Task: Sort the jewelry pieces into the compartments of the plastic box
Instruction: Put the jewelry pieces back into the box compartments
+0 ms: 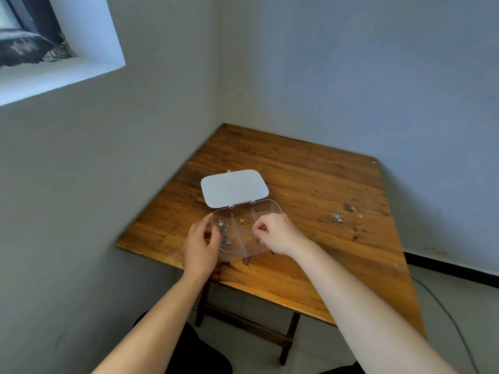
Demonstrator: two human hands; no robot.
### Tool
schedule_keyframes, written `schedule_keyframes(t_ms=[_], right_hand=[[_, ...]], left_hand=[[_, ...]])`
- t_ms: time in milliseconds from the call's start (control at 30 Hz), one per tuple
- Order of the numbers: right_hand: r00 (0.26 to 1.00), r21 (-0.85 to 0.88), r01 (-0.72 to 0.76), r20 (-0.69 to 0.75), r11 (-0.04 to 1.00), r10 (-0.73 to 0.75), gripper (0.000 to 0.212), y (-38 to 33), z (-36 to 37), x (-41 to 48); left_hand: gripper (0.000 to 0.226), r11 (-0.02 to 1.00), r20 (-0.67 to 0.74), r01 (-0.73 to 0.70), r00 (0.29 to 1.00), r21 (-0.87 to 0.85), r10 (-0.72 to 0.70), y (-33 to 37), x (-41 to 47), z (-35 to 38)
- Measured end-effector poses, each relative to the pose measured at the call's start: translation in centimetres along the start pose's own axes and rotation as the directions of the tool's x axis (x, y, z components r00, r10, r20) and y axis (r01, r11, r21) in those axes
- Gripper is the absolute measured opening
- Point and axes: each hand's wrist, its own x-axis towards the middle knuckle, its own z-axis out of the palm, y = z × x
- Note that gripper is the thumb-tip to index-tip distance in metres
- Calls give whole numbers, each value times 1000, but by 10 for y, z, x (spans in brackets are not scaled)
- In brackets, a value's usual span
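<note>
Over the open plastic box (266, 209), the right hand (275, 233) pinched something too small to tell, while the left hand (201, 245), fingers loosely curled, touched its left wall.

A wooden table (310, 184) stands in the corner of the room, its far edge and left edge close to the grey walls (351, 76). The top is made of brown planks with dark stains and scratches. Under the near edge, dark wooden legs and crossbars (243, 323) are visible. High on the left wall there is a deep window recess (89, 36) with a white frame. The floor (445, 306) at the right is pale, with a black skirting strip (445, 268) along the wall and a thin grey cable (442, 309) lying on it
</note>
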Motion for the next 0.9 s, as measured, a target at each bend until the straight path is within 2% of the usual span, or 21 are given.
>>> schedule_keyframes(t_ms=[100,233,367,467,533,633,767,900], right_hand=[[997,-110,50,57,993,-44,23,2,8,3],[996,-50,63,70,997,-59,26,5,3,4],[996,43,62,-68,997,-59,26,16,-10,-7],[978,55,43,-207,998,-31,26,36,-26,-19],[957,64,0,-291,998,19,27,55,-39,-27],[924,81,-124,-355,989,145,27,89,-54,-38],[886,122,-282,-348,952,307,31,129,-63,-46],[852,103,-373,-355,922,384,41,152,-66,-39]], left_hand=[[40,1000,0,3,1000,13,-3,0,0,-1],[37,999,-2,2,1000,43,-2,2,3,-3],[37,996,45,23,999,91,-28,5,9,-7],[39,968,70,-8,997,249,-9,9,16,-12],[37,923,39,-57,998,382,46,19,24,-12],[38,869,59,-170,985,465,161,48,32,4],[39,799,228,-395,918,454,324,85,35,48],[42,685,444,-583,802,437,399,109,41,95]])
